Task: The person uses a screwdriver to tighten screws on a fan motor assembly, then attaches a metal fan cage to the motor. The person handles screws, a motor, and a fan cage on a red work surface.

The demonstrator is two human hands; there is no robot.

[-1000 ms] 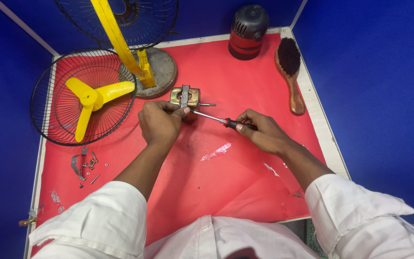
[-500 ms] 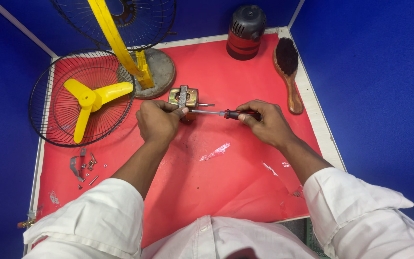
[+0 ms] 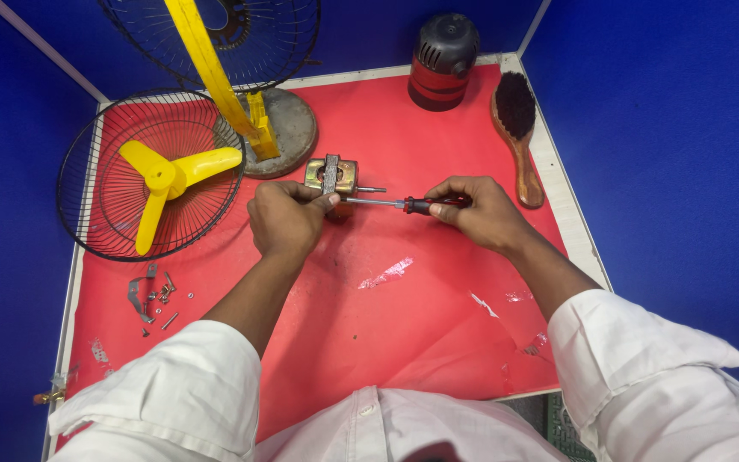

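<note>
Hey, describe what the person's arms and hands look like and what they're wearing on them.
Both arms wear loose white sleeves pushed up to about the elbow, forearms bare. The left hand and right hand are bare: no gloves, no watch or rings visible. A white buttoned shirt front shows below.

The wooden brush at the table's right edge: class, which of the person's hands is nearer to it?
Right. The right hand, holding the screwdriver, lies just left of the wooden brush. The left hand is farther left, at the small motor.

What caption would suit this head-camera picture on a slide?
Left hand steadies a small fan motor while the right hand drives a screwdriver into it.
</note>
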